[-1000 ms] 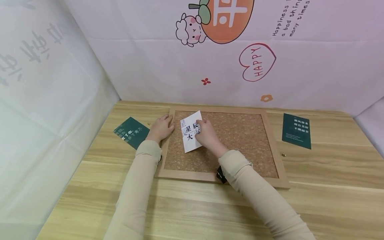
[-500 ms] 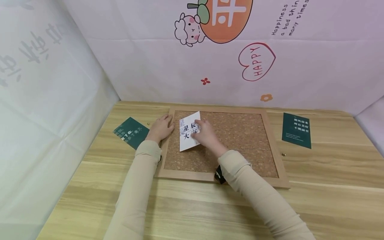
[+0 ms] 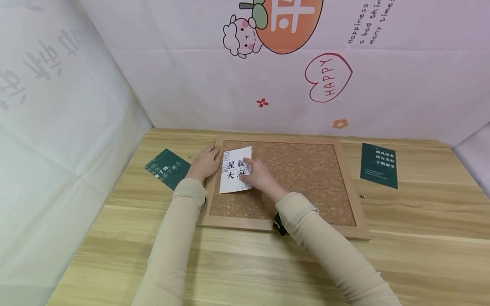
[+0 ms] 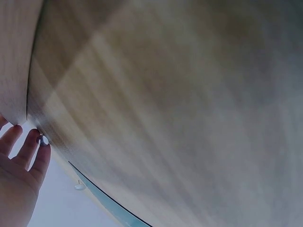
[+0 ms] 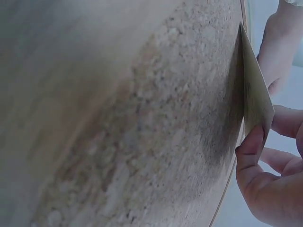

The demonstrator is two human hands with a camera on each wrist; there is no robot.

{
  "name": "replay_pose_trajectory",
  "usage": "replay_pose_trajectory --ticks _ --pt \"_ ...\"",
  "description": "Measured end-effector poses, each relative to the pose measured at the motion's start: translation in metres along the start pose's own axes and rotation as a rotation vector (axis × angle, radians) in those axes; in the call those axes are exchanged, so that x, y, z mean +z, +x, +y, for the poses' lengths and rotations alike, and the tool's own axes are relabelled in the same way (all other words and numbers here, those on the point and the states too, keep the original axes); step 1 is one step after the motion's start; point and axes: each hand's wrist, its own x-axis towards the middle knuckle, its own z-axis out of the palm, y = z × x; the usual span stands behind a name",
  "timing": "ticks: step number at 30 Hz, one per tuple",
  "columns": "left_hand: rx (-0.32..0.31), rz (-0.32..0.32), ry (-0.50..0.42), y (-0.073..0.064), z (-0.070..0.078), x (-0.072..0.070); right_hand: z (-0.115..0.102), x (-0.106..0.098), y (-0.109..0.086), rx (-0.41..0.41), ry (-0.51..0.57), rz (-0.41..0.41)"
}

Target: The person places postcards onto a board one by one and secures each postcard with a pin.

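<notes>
My right hand [image 3: 258, 175] pinches the right edge of a white postcard [image 3: 231, 182] with dark printed characters. The postcard covers the left part of a wood-framed cork board [image 3: 306, 182]. In the right wrist view the card [image 5: 255, 94] stands at a slant off the cork, my thumb on one face and fingers behind. My left hand [image 3: 205, 163] rests at the board's left frame, fingers extended over the wood. In the left wrist view a small shiny round piece [image 4: 43, 140] shows at the fingertips of my left hand [image 4: 19, 175]; I cannot tell whether they hold it.
A green postcard [image 3: 166, 168] lies left of the board, partly behind my left hand, with a small pin [image 3: 189, 157] near it. Right of the board lie another green postcard [image 3: 379, 165] and a brass-coloured pin [image 3: 362, 196]. A printed white cloth [image 3: 191, 85] hangs behind the table.
My right hand has carried the white postcard left toward the board's left frame and turned it straighter. The left hand has stayed at the frame.
</notes>
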Motion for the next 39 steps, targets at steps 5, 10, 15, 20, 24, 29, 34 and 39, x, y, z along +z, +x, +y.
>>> replay_pose_trajectory --ticks 5,10,15,20,24,29,34,39 --pt "0.002 0.010 -0.003 0.002 0.000 0.000 0.002 0.004 0.002 -0.001 0.032 -0.032" --pt "0.009 0.017 0.002 0.004 0.002 0.000 0.003 0.004 0.002 -0.001 -0.026 -0.029" --pt "0.005 0.005 0.004 0.004 0.004 -0.001 0.002 0.006 -0.001 0.025 -0.064 -0.034" --pt "0.008 0.000 -0.003 0.004 0.003 -0.001 0.003 0.008 0.000 0.018 -0.107 -0.044" --pt "0.007 0.003 -0.009 0.003 0.002 0.000 0.002 0.009 0.000 0.012 -0.131 -0.065" --pt "0.001 0.004 -0.012 0.001 0.001 -0.001 0.002 0.011 0.002 0.010 -0.153 -0.085" --pt "-0.003 0.003 -0.010 0.000 0.002 -0.001 0.001 0.013 0.004 0.015 -0.196 -0.094" --pt "-0.009 0.005 -0.012 0.000 0.002 -0.001 0.000 0.013 0.004 0.021 -0.225 -0.098"
